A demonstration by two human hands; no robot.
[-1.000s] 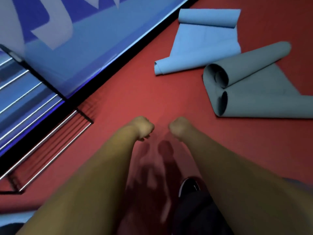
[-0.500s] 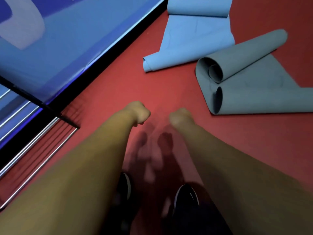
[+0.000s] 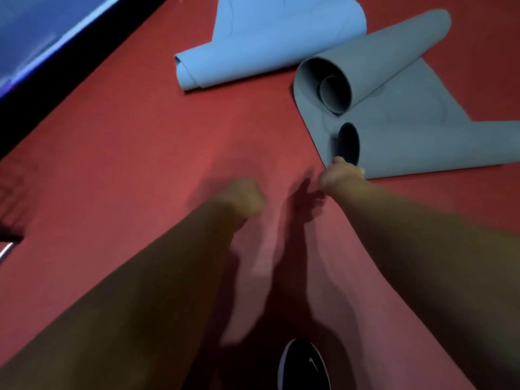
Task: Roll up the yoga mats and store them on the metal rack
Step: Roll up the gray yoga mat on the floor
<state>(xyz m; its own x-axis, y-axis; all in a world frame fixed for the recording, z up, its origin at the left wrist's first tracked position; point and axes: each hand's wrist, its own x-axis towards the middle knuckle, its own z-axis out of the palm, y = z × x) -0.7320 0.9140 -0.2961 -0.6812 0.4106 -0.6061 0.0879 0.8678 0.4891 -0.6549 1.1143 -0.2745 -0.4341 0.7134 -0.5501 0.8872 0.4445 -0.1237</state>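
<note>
Floor [image 3: 140,164]: red, smooth covering across the whole view. It carries soft shadows of both arms on the near side of the grey mat [image 3: 408,116].

Grey mat: lies on the floor, partly rolled from both ends. The two rolls show open dark mouths facing the person, with a flat stretch between them.

Blue mat [image 3: 267,43]: lies on the floor just beyond the grey mat, and the far grey roll rests against its edge. One end is loosely curled and the rest is flat.

Room edge: well to the left of the grey mat, a black strip [image 3: 70,71] borders the floor. A blue panel [image 3: 28,29] stands behind the strip. A short bright metal bar [image 3: 5,250] shows at the left border of the view, too little of it to identify.

Right hand [image 3: 342,175]: at the near corner of the grey mat, against the mouth of the nearer roll. The fingers are bent and blurred, so I cannot tell whether they have hold of the mat.

Left hand [image 3: 244,197]: above bare floor to the left of the grey mat, apart from it. The fingers are curled into a fist and hold nothing. The outline is blurred.

Black shoe [image 3: 302,367]: on the floor, well to the near side of the grey mat.
</note>
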